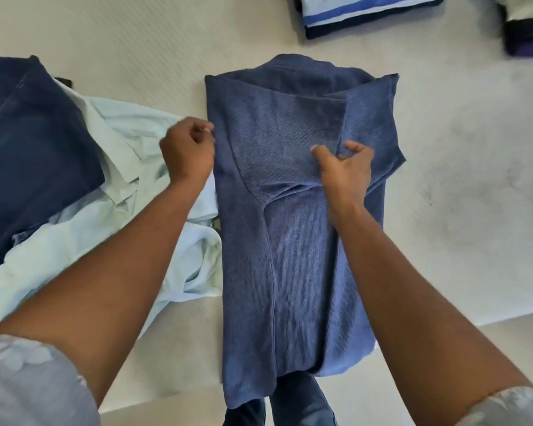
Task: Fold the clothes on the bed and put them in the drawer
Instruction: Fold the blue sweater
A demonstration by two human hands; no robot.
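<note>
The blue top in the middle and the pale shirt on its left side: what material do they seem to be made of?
The blue top looks like a ribbed knit, perhaps cotton: fine parallel ribs, matte, soft folds. The pale shirt looks like thin woven cloth, perhaps cotton: smooth, matte, crisp creases. The exact fibre cannot be told.

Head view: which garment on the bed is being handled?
The blue ribbed top in the middle: left hand pinches its edge, right hand grips a fold. The pale green shirt lies crumpled beside it.
</note>
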